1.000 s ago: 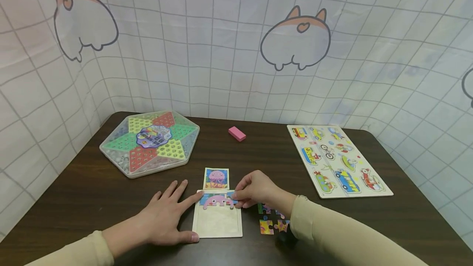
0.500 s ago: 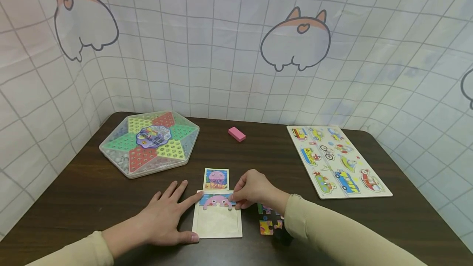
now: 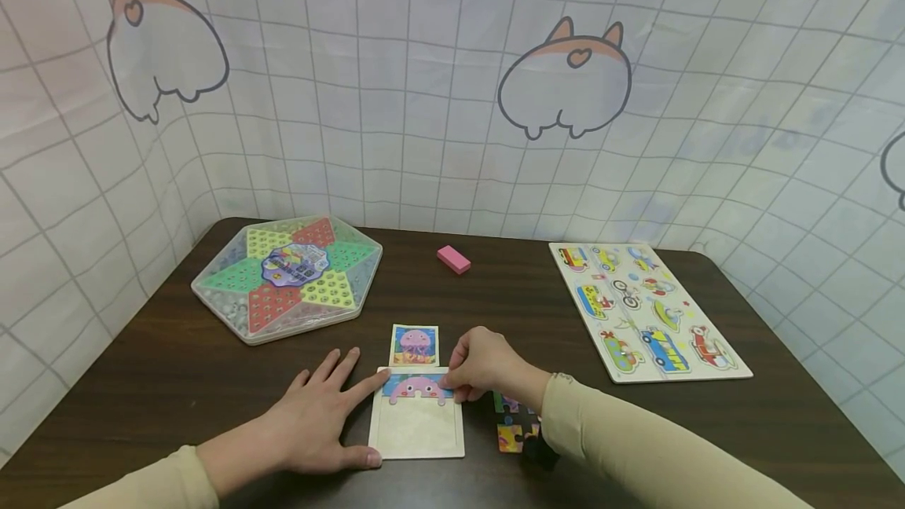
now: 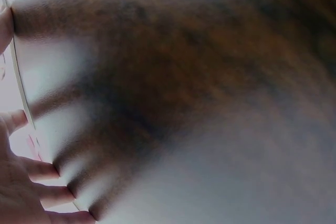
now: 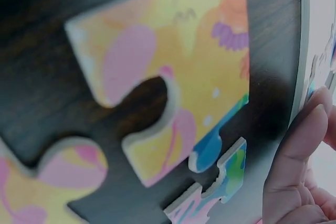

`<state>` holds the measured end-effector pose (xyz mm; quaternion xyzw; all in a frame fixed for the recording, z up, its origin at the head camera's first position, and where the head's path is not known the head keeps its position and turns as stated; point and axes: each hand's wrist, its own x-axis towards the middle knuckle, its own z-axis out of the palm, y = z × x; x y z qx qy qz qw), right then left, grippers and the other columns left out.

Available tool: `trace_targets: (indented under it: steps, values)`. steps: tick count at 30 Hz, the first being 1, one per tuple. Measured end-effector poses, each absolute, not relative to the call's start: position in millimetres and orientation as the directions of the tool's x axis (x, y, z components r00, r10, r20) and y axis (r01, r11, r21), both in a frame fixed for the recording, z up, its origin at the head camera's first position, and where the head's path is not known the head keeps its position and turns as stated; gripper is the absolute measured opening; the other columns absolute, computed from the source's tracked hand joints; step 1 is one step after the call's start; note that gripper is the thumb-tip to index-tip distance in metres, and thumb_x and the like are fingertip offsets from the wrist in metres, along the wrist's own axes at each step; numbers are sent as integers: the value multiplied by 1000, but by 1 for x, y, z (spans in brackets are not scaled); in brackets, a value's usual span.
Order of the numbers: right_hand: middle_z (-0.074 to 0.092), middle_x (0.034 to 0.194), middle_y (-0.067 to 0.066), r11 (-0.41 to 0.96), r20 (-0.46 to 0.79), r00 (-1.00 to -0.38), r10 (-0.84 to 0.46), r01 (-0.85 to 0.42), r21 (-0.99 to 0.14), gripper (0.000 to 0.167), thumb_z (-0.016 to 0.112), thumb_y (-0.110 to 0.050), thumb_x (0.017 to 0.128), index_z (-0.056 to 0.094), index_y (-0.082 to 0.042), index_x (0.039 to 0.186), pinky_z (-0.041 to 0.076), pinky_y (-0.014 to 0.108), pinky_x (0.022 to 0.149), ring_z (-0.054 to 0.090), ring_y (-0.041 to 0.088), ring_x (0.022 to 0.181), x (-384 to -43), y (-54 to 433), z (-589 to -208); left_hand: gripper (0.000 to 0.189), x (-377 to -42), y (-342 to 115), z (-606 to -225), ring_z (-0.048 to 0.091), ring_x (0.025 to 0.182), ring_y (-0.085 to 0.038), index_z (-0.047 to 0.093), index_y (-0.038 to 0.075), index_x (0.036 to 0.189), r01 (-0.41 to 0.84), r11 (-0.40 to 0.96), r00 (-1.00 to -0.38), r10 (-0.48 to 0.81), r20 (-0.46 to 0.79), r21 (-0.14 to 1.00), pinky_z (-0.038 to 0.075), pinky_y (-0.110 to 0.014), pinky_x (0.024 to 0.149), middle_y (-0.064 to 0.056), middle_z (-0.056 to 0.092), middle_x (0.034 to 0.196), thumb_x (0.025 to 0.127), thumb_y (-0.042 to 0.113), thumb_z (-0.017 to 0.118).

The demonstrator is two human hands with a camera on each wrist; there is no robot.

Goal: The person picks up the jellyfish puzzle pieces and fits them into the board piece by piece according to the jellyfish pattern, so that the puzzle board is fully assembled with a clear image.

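Note:
A pale square puzzle tray (image 3: 419, 434) lies in front of me, its top row filled by joined jigsaw pieces (image 3: 417, 388) showing a pink jellyfish's upper head on blue. My left hand (image 3: 304, 422) is spread on the table, index fingertip and thumb resting on the tray's left edge. At the tray's upper right corner, my right hand (image 3: 484, 366) pinches the right-hand jigsaw piece of that row between thumb and curled fingers, which partly hide it. Several loose jigsaw pieces (image 3: 509, 437) lie right of the tray, partly under my right forearm; a yellow one (image 5: 210, 40) looms large in the right wrist view.
A small jellyfish picture card (image 3: 414, 345) touches the tray's top edge. Farther back are a hexagonal Chinese checkers box (image 3: 346, 254) on the left, a pink eraser-like block (image 3: 454, 259) in the middle and a vehicle puzzle board (image 3: 668, 320) on the right. A tiled-pattern curtain surrounds the table.
My right hand has brought its tilted jigsaw piece slightly left and down, and it now lines up with the top row. The left hand has stayed on the tray's edge.

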<state>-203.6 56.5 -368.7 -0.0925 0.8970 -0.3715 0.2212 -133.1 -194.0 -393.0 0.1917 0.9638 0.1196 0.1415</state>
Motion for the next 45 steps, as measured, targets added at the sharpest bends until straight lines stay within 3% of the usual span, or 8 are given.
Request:
trace_targets:
  steps: [8, 26, 39, 45]
  values:
    - [66, 57, 5, 725, -298, -888, -351, -57, -686, 22, 85, -10, 84, 67, -4, 71, 56, 25, 52, 61, 9, 48, -204, 57, -369, 101, -133, -192, -391, 23, 152, -53, 36, 29, 160, 331, 899, -888, 399, -228, 286, 29, -80, 106, -26, 24, 166, 78, 79, 67]
    - [66, 57, 6, 733, -288, -888, -358, -76, -676, 23, 85, -11, 84, 68, -4, 70, 56, 26, 53, 62, 10, 49, -203, 56, -370, 102, -131, -194, -395, 25, 150, -54, 35, 29, 160, 345, 896, -894, 405, -193, 281, 30, -80, 104, -26, 26, 166, 78, 81, 66]
    - [67, 60, 6, 717, -286, -878, -384, -88, -691, 20, 84, -12, 85, 68, -4, 74, 57, 26, 55, 63, 10, 50, -203, 59, -369, 100, -133, -193, -393, 24, 151, -55, 36, 30, 160, 334, 901, -893, 397, -213, 277, 29, -81, 105, -26, 25, 166, 78, 80, 67]
    - [70, 66, 7, 672, -296, -855, -427, -82, -736, 16, 80, -13, 89, 69, -4, 82, 61, 30, 62, 68, 13, 58, -206, 69, -366, 100, -132, -193, -394, 24, 150, -55, 37, 29, 160, 340, 898, -892, 402, -208, 280, 29, -81, 104, -26, 26, 165, 78, 80, 67]
